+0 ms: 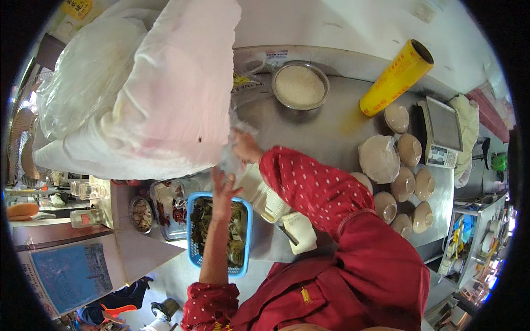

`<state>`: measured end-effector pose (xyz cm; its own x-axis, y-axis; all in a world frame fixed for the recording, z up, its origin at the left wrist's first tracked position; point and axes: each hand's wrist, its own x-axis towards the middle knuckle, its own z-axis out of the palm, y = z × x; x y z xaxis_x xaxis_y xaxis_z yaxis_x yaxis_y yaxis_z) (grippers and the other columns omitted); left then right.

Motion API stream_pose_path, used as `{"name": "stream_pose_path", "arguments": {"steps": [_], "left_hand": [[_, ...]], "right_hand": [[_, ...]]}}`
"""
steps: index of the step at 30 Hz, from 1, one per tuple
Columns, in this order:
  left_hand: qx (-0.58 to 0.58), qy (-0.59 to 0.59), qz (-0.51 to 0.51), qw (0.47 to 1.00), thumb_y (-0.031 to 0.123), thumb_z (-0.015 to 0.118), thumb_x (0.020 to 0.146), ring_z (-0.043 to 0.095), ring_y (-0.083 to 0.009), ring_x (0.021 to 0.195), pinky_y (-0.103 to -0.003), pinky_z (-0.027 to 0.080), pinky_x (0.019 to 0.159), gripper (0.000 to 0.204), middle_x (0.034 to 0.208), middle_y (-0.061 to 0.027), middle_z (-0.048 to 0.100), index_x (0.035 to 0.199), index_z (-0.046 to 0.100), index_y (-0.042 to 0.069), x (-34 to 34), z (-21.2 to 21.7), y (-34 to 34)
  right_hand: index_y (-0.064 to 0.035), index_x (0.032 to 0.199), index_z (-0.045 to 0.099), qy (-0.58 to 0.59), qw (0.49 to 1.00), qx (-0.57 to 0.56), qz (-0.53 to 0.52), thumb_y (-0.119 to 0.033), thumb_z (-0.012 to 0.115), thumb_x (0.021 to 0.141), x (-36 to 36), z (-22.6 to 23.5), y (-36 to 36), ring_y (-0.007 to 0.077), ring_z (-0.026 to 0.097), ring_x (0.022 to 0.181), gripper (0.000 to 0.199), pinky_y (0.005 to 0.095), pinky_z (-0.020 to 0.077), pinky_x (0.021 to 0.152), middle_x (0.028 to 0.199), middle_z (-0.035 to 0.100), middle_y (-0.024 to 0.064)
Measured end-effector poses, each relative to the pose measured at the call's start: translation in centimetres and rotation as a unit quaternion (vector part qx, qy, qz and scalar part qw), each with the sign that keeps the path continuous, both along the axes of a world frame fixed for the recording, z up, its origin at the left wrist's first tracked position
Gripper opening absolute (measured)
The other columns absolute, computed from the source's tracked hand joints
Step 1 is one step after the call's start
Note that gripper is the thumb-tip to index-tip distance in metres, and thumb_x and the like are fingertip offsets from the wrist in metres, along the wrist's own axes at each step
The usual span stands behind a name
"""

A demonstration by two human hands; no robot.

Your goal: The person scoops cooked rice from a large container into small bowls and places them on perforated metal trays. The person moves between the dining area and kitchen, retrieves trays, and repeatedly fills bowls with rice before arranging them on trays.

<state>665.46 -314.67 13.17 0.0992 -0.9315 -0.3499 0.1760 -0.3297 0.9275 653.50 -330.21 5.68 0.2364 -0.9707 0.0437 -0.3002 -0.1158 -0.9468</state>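
My left hand [223, 193] reaches up over the blue plastic basket [190, 231], its fingers spread with nothing in them. The basket holds dark green leaves [237, 234]. Just beyond it, my right hand [247, 148] has its fingers closed on a thin, clear plastic bag [229, 159]. The bag hangs beside a large bulk draped in white cloth [182, 99], which partly hides it. Below my right forearm are a pale plastic tray [270, 205] and a white block-like pack [301, 234] with a dark-handled tool lying against it.
A metal bowl of rice [300, 85] stands at the back of the steel table [331, 132]. A yellow roll [396, 77] stands upright to its right. Several upturned bowls [403, 185] and a scale [443, 127] fill the right end. Dried red chillies [179, 212] lie left of the basket.
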Motion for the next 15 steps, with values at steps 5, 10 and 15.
{"name": "stream_pose_path", "arguments": {"steps": [5, 10, 15], "left_hand": [[0.07, 0.196, 0.076, 0.975, 0.03, 0.069, 0.091, 0.062, -0.0258, 0.104, -0.037, 0.055, 0.084, 0.054, 0.115, -0.0077, 0.06, 0.132, 0.047, 0.004, 0.8, -4.7, -5.5], [0.058, 0.189, 0.184, 0.963, 0.018, 0.062, 0.091, 0.063, -0.0206, 0.078, -0.037, 0.053, 0.068, 0.02, 0.096, -0.0067, 0.064, 0.107, 0.059, 0.006, -0.4, -9.7, -5.7], [-0.001, 0.117, 0.2, 0.973, 0.03, 0.053, 0.096, 0.064, -0.0253, 0.089, -0.04, 0.057, 0.07, 0.035, 0.105, -0.0102, 0.062, 0.12, 0.054, 0.005, 4.1, -10.3, -4.6]], "right_hand": [[0.003, 0.109, 0.055, -0.048, 0.968, -0.14, 0.203, 0.001, 0.055, 0.081, -1.2, 3.2, 8.3, 0.0404, 0.06, 0.092, 0.029, 0.0459, 0.0483, 0.08, 0.097, 0.062, 0.024], [0.0037, 0.116, 0.059, 0.086, 0.932, -0.09, 0.341, -0.002, 0.058, 0.078, -4.9, 5.0, 8.4, 0.0435, 0.057, 0.107, 0.039, 0.0467, 0.0464, 0.093, 0.116, 0.059, 0.0281], [-0.0031, 0.117, 0.067, -0.101, 0.946, 0.118, 0.284, -0.007, 0.062, 0.084, -11.1, 6.2, 6.3, 0.0285, 0.068, 0.1, 0.033, 0.0384, 0.0543, 0.084, 0.113, 0.067, 0.0209]]}}
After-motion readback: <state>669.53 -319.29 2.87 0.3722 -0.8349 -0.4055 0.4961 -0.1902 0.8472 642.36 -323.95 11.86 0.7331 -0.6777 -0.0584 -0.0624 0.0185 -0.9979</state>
